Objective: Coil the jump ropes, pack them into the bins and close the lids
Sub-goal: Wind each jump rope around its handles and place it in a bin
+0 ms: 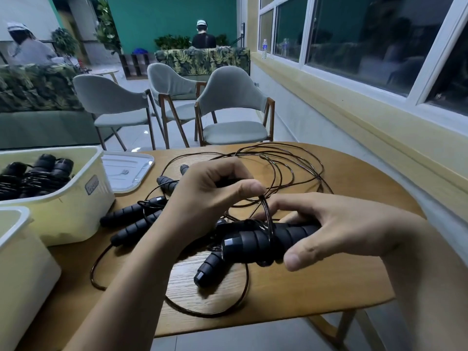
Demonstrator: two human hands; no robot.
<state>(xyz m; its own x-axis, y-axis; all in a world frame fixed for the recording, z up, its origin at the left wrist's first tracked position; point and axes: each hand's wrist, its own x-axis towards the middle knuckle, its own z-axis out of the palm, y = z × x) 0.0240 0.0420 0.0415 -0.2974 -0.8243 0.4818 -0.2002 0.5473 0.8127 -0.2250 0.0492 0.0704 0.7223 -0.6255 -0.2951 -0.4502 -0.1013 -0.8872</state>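
Black ribbed foam jump-rope handles (268,240) sit bundled in my gripping right hand (336,229), just above the oval wooden table (316,287). My left hand (210,191) pinches their thin dark cord (265,209) (looped round them). A cream plastic bin (65,201) at the left holds coiled ropes (33,178).

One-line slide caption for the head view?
Right hand grips black handles while left hand pinches the cord looped over them; other ropes lie loose on the table.

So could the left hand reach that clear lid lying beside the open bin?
Probably yes: the lid lies left of the left hand with only low rope handles between, though the hand must first release the cord it pinches.
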